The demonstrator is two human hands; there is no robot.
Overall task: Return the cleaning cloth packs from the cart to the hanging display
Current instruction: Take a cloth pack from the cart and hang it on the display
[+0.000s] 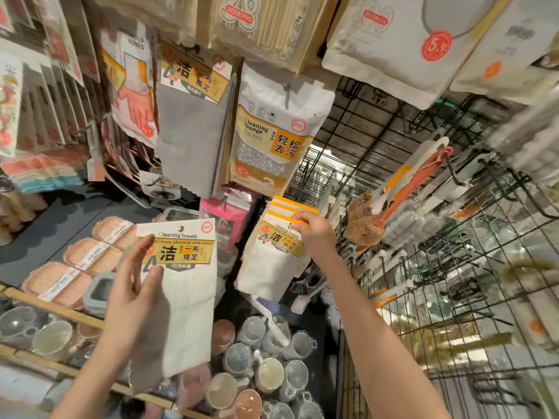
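Head view: left hand (133, 285) pinching a white cloth pack (184, 297) at seven o'clock. Right hand (314, 234) gripping hung packs (275, 255) at center. Hanging step; next, probably finding the hook.

Wire display grid and the shelf beneath it

We see the black wire grid (423, 267) at three o'clock carrying hooked brushes (408, 189), with a stack of cleaning towel packs (278, 246) hanging at its left edge; at seven o'clock, the wooden-edged shelf (54, 309) bears wrapped woven trays (75, 267) and mugs (272, 367).
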